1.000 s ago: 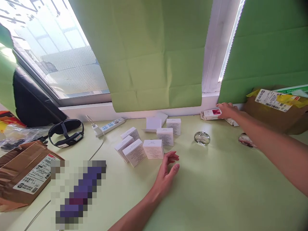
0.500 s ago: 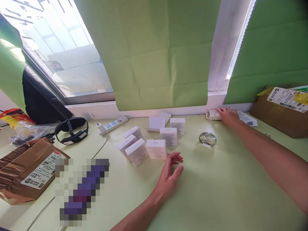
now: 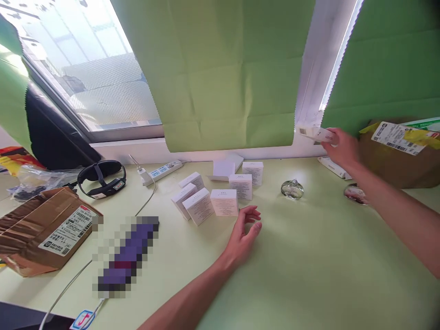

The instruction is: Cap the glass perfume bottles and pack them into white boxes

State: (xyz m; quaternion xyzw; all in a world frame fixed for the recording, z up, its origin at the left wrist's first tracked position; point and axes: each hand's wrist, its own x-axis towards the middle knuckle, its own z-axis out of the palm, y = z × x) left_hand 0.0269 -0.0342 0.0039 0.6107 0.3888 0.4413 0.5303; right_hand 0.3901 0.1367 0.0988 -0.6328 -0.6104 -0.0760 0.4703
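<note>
My right hand (image 3: 340,145) grips a small white carton (image 3: 316,134) by its right end and holds it above the table's back edge. Another white box (image 3: 334,167) lies on the table just below that hand. A round glass bottle (image 3: 292,189) stands left of my right arm, and a second glass bottle (image 3: 355,194) is partly hidden behind the forearm. My left hand (image 3: 244,233) rests on the table with fingers apart and slightly curled, holding nothing. Right beyond its fingers stand several white printed boxes (image 3: 224,203) in a loose group.
A brown cardboard box (image 3: 388,160) sits at the back right, an opened one (image 3: 65,224) at the left. Near them lie a black headset (image 3: 103,181), a power strip (image 3: 165,170) and a blurred-out purple object (image 3: 132,252) with a cable. Green blinds (image 3: 223,78) hang behind.
My right hand has lifted the white carton off the table. The view has shifted a little, and the second glass bottle now shows by my right forearm. My left hand stays about where it was.
</note>
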